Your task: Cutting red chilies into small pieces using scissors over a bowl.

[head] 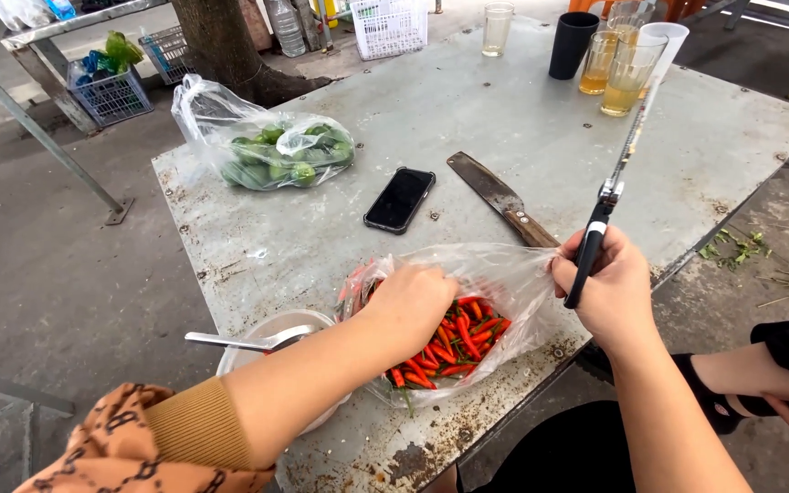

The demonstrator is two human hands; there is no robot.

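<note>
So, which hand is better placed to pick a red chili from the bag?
Probably left. The left hand is already inside the plastic bag on the chilies; the right hand holds scissors.

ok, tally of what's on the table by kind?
Bags: 2, chillies, limes
Glasses: 3
Black cup: 1
Phone: 1
Knife: 1
Bowl with spoon: 1
Total: 9
Left hand in chilli bag; right hand holds scissors.
</note>
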